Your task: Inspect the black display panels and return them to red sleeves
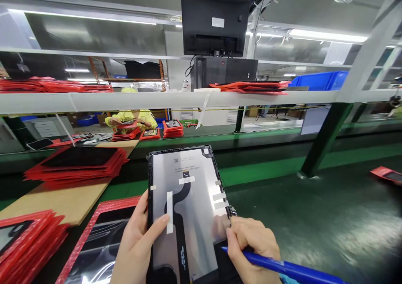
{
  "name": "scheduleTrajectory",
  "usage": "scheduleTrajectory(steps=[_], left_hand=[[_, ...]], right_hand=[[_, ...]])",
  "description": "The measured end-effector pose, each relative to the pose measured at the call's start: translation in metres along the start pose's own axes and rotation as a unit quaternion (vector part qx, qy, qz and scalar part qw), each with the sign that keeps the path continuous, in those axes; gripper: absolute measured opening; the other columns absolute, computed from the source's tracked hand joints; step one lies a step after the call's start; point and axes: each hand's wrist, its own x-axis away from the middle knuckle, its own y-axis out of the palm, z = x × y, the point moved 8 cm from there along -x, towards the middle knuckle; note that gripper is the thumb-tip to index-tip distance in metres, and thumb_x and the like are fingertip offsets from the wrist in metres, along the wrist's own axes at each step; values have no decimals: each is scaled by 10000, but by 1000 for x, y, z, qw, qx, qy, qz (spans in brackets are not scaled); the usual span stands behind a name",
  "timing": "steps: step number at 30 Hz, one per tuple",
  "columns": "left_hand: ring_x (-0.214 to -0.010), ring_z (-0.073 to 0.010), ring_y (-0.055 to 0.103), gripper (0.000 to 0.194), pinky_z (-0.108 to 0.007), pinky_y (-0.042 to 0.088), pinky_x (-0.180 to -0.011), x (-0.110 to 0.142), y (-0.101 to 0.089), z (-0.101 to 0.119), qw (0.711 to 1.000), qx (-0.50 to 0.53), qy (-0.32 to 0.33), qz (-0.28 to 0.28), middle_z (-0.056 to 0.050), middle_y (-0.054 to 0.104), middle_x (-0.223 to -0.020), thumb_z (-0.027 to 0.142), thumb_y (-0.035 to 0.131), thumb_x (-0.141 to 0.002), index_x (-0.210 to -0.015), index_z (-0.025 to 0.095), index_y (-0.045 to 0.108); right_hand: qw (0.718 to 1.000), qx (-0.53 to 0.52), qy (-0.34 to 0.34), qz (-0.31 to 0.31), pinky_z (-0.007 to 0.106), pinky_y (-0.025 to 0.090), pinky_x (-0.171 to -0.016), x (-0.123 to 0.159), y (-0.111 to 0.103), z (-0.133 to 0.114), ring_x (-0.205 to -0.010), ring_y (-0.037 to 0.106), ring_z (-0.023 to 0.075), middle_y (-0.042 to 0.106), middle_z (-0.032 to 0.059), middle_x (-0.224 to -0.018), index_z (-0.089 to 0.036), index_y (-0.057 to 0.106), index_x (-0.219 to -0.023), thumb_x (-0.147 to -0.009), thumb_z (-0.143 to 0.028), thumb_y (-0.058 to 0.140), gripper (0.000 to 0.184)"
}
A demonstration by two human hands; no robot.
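Note:
A tablet screen panel (201, 217) is tilted up in front of me, its silver back facing me, with a black flex cable and white tape strips on it. My left hand (138, 238) grips its left edge, thumb lying over a tape strip. At the lower right edge is my right hand (251, 246), fingers closed round a blue pen-like tool (289, 269) whose tip points left over the panel. The fingertips of that hand also touch the panel's edge. Below left of the panel lies another dark screen on a red bubble-wrap bag (103, 204).
Stacks of red bubble bags (88, 165) stand on a wooden board (78, 202) and at lower left (34, 246). A monitor (215, 24) and computer tower sit on the shelf (157, 100) ahead. A co-worker in yellow (141, 118) handles panels across the bench. A green post (326, 139) rises at right.

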Motion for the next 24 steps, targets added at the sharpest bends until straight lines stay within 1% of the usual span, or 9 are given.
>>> scheduleTrajectory(steps=[5,9,12,14,16,17,20,22,24], left_hand=[[-1000,-252,682,900,-232,563,-763,-3,-2,0,999,-8,-9,32,-49,727,-1117,345,813,-569,-1385,240,447],[-959,-270,695,921,-243,575,-675,-6,-1,-2,999,-7,-10,37,-54,750,-1031,369,804,-576,-1403,232,423],[-955,-288,695,927,-293,576,-737,-10,-5,-3,998,-11,0,54,-65,745,-1051,388,808,-566,-1398,228,433],[-952,-300,694,909,-321,571,-771,-12,-8,-3,998,-16,6,64,-69,739,-1075,398,811,-556,-1379,230,462],[-976,-304,685,888,-325,561,-806,-14,-12,-3,997,-25,13,73,-64,735,-1091,404,816,-545,-1354,234,494],[-998,-305,677,875,-324,554,-828,-15,-14,-3,996,-30,17,78,-60,733,-1097,408,817,-542,-1342,236,508],[-1065,-308,647,833,-327,527,-894,-15,-20,-2,994,-48,28,89,-43,728,-1114,418,813,-546,-1313,245,538],[-1090,-310,633,806,-334,517,-916,-15,-22,-2,993,-63,34,90,-33,723,-1124,423,803,-564,-1307,250,543],[-1104,-309,625,783,-339,517,-921,-14,-22,-2,993,-72,36,87,-27,717,-1136,428,790,-587,-1308,252,541]], right_hand=[[1000,19,-12,-20,246,195,-454,-1,10,4,-436,235,77,210,-71,-549,-228,178,-642,-777,13,506,429],[1000,-23,19,-3,248,197,-454,1,8,13,-436,227,77,213,-74,-535,-216,205,-608,-826,-26,504,416],[980,-167,84,68,232,272,-449,3,-6,28,-439,316,88,324,-69,-502,-212,324,-576,-910,-207,522,388],[951,-253,134,115,222,340,-440,4,-17,40,-436,416,100,476,-53,-491,-226,518,-650,-910,-424,547,328],[937,-258,194,137,205,362,-403,4,-27,52,-394,463,105,568,-34,-454,-235,656,-822,-867,-603,516,396],[934,-237,229,135,190,348,-374,4,-31,58,-357,458,99,576,-30,-417,-228,685,-867,-853,-642,498,454],[921,-197,328,72,155,317,-331,4,-29,70,-289,435,75,558,-26,-347,-184,715,-787,-872,-578,533,442],[899,-232,371,-1,165,382,-369,5,-16,70,-340,516,91,625,5,-423,-168,721,-770,-881,-516,554,402],[883,-264,384,-54,207,457,-454,5,-6,63,-456,590,125,666,24,-539,-170,734,-830,-871,-478,567,353]])
